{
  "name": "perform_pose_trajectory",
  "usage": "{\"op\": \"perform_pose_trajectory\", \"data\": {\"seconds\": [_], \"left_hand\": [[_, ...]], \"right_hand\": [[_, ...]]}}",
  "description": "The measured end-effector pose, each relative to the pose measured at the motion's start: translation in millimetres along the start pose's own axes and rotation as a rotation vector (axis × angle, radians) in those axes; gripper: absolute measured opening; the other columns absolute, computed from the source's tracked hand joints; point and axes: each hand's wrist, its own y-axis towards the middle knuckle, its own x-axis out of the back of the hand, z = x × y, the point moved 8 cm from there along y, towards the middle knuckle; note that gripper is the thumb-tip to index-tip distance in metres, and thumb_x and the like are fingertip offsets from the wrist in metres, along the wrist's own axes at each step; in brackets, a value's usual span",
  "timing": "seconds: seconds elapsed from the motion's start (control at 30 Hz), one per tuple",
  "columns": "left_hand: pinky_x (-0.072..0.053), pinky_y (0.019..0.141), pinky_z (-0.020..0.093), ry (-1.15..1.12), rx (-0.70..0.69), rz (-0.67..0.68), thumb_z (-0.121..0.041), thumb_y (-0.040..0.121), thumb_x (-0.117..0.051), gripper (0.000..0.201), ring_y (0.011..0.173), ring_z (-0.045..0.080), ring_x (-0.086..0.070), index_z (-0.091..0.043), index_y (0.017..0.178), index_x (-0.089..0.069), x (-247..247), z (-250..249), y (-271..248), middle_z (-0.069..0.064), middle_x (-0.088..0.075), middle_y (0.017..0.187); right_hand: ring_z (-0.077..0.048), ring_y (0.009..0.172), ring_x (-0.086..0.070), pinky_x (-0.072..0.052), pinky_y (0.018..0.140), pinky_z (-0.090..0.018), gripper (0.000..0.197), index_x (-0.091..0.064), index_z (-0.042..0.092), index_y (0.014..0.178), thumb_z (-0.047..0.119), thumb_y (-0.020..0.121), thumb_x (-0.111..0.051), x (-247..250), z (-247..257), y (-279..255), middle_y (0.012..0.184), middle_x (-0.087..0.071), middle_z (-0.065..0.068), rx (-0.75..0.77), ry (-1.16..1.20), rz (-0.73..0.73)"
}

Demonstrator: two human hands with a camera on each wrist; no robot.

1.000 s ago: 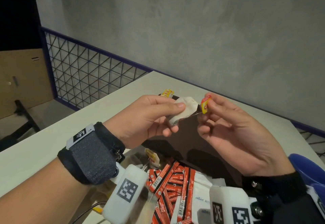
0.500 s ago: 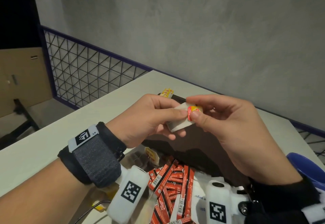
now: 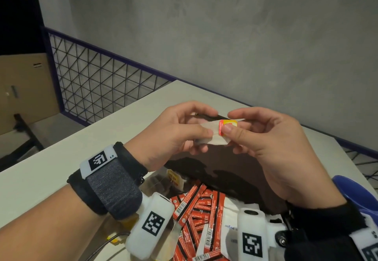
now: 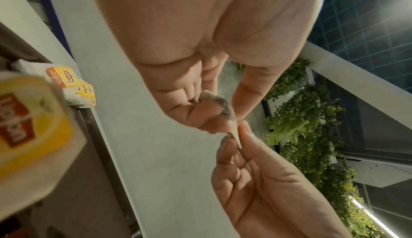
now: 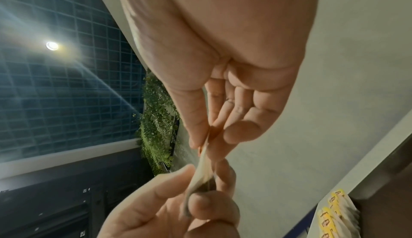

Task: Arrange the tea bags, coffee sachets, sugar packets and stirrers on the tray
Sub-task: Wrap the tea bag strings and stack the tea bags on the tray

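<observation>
Tea bag [image 3: 212, 138] is being held in the air above the dark tray [image 3: 235, 170], left hand [image 3: 176, 131] pinching its body and right hand [image 3: 272, 144] pinching the tag [image 3: 228, 126]; risk: opposing pull is likely tearing paper or snapping the string.

Readable stuff: "Lipton" on the blurry yellow tag [image 4: 26, 118] right up against the left wrist camera, same "Lipton" on the stacked tea bag tags [image 4: 67, 78] just beyond it. "LS" on the left wristband label [image 3: 99, 159]. Sachet print too blurry.
</observation>
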Motion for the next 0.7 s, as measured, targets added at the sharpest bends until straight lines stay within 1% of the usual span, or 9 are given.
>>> {"op": "perform_pose_trajectory", "data": {"seconds": [0.03, 0.1, 0.17, 0.2, 0.3, 0.4, 0.43, 0.57, 0.7], "left_hand": [[-0.052, 0.056, 0.026, 0.010, -0.035, -0.025, -0.006, 0.077, -0.073, 0.034, 0.067, 0.023, -0.066, -0.019, 0.108, -0.068, 2.5, -2.4, 0.7, 0.008, -0.072, 0.095], [-0.050, 0.056, 0.026, 0.079, -0.116, -0.054, -0.006, 0.076, -0.077, 0.030, 0.069, 0.023, -0.068, -0.026, 0.096, -0.068, 5.4, -8.7, 1.2, 0.005, -0.071, 0.096], [-0.050, 0.060, 0.027, 0.157, -0.178, -0.054, -0.007, 0.078, -0.081, 0.025, 0.073, 0.022, -0.069, -0.028, 0.086, -0.070, 4.7, -14.1, 0.8, 0.003, -0.071, 0.096], [-0.051, 0.061, 0.028, 0.191, -0.196, -0.049, -0.007, 0.080, -0.083, 0.024, 0.075, 0.021, -0.069, -0.028, 0.084, -0.072, 3.6, -15.3, 0.3, 0.002, -0.071, 0.096], [-0.052, 0.067, 0.032, 0.244, -0.200, -0.062, -0.013, 0.081, -0.082, 0.015, 0.075, 0.015, -0.067, -0.026, 0.087, -0.078, 1.6, -15.1, -1.1, -0.002, -0.074, 0.094], [-0.052, 0.069, 0.030, 0.236, -0.189, -0.085, -0.014, 0.082, -0.081, 0.013, 0.072, 0.011, -0.065, -0.023, 0.092, -0.080, 2.4, -13.4, -1.6, -0.006, -0.074, 0.085], [-0.052, 0.069, 0.031, 0.244, -0.189, -0.092, -0.014, 0.082, -0.082, 0.012, 0.073, 0.012, -0.065, -0.022, 0.092, -0.080, 2.9, -13.3, -1.5, -0.005, -0.075, 0.085], [-0.052, 0.071, 0.036, 0.259, -0.193, -0.086, -0.014, 0.085, -0.081, 0.007, 0.074, 0.017, -0.065, -0.018, 0.090, -0.080, 3.4, -11.6, 0.1, 0.010, -0.075, 0.093], [-0.056, 0.076, 0.039, 0.271, -0.210, -0.052, -0.015, 0.085, -0.079, 0.007, 0.082, 0.022, -0.068, -0.013, 0.092, -0.079, 1.5, -11.5, 0.7, 0.010, -0.075, 0.099]], "right_hand": [[-0.018, 0.066, -0.071, -0.053, 0.059, -0.029, 0.028, -0.074, 0.011, 0.099, 0.010, 0.073, -0.083, 1.5, 0.4, 0.4, 0.079, -0.077, -0.011, -0.002, 0.011, -0.006], [-0.020, 0.067, -0.073, -0.054, 0.058, -0.029, 0.030, -0.073, 0.011, 0.101, 0.009, 0.072, -0.083, 3.0, 1.6, 0.7, 0.080, -0.077, -0.011, -0.004, 0.020, -0.014], [-0.021, 0.069, -0.074, -0.055, 0.058, -0.029, 0.034, -0.073, 0.011, 0.102, 0.011, 0.070, -0.084, 2.6, 3.0, 0.3, 0.081, -0.077, -0.012, -0.007, 0.029, -0.011], [-0.022, 0.070, -0.074, -0.055, 0.059, -0.029, 0.036, -0.074, 0.011, 0.102, 0.012, 0.068, -0.084, 2.3, 3.4, 0.0, 0.081, -0.077, -0.013, -0.010, 0.034, -0.009], [-0.024, 0.074, -0.075, -0.055, 0.061, -0.030, 0.035, -0.074, 0.012, 0.102, 0.012, 0.068, -0.084, 3.3, 3.6, 0.0, 0.083, -0.077, -0.014, -0.015, 0.031, -0.009], [-0.025, 0.074, -0.075, -0.056, 0.062, -0.031, 0.034, -0.075, 0.012, 0.101, 0.011, 0.069, -0.085, 5.7, 3.1, 0.5, 0.083, -0.076, -0.014, -0.016, 0.017, -0.012], [-0.025, 0.075, -0.075, -0.056, 0.063, -0.031, 0.034, -0.075, 0.012, 0.101, 0.011, 0.068, -0.085, 6.2, 2.9, 0.5, 0.083, -0.077, -0.014, -0.017, 0.012, -0.013], [-0.024, 0.074, -0.074, -0.057, 0.063, -0.031, 0.033, -0.076, 0.013, 0.099, 0.012, 0.067, -0.086, 6.2, 2.1, -0.2, 0.082, -0.076, -0.015, -0.009, -0.015, -0.016], [-0.021, 0.071, -0.071, -0.056, 0.063, -0.030, 0.029, -0.076, 0.013, 0.097, 0.011, 0.070, -0.087, 6.3, 2.7, 0.0, 0.079, -0.074, -0.013, 0.014, -0.039, -0.023]]}}
